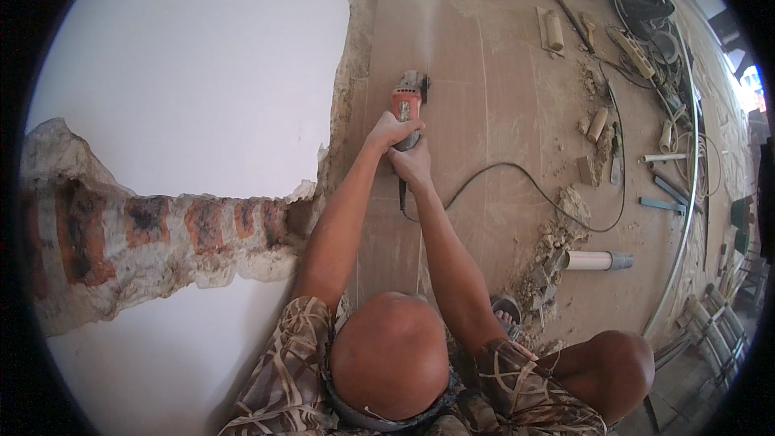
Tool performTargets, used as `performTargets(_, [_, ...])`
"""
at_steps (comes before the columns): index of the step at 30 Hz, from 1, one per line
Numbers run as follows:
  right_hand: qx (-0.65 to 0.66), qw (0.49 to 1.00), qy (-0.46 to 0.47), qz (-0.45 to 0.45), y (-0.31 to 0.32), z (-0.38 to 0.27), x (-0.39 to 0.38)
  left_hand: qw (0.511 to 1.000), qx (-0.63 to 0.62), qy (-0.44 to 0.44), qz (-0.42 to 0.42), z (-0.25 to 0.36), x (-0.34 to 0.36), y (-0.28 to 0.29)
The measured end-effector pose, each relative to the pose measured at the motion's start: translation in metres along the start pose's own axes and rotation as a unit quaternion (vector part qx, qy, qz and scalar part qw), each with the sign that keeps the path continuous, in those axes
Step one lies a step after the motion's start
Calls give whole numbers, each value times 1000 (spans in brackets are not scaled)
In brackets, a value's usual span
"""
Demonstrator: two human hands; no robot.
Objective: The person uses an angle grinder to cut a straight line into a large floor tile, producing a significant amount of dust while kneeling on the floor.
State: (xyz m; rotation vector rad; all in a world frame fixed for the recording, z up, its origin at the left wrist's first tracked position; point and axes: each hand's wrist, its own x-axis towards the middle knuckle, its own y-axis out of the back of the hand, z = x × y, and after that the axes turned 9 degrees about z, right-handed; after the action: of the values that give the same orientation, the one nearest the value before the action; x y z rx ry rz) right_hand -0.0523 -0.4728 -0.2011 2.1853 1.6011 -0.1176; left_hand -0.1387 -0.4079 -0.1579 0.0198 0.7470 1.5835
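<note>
With both hands I hold a red and grey angle grinder [405, 102] low over the brown tiled floor [508, 113]. My left hand [391, 130] wraps round the body just behind the grinder's head. Behind it my right hand [412, 165] grips the rear end, close to where the black cord [484, 168] comes out. The disc [427, 89] stands on edge at the head's right side and meets the floor at a tile joint. A pale plume of dust [429, 20] streams away from it to the far side.
Left of my arms is a white wall with a broken channel of exposed brick [206, 224]. The cord loops right past rubble [571, 210] and a pale pipe piece [597, 260]. Farther right lie a hammer [573, 20], a power strip [631, 52] and a black bag [643, 8].
</note>
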Motion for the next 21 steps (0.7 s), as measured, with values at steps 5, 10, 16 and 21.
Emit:
performTargets(5, [-17,998,-41,-33,12,-7,-7,1000,4,5,-14,3,-5,-3])
performTargets(10, [-27,999,-24,-38,12,-15,-12,1000,-17,-13,-18,-6,1,0])
performTargets(16, [-12,998,-33,-43,17,-14,-18,1000,16,1,-15,1,-13,1])
performTargets(21, [-26,998,-35,-45,11,-2,-11,1000,20,-6,-7,2,-15,1])
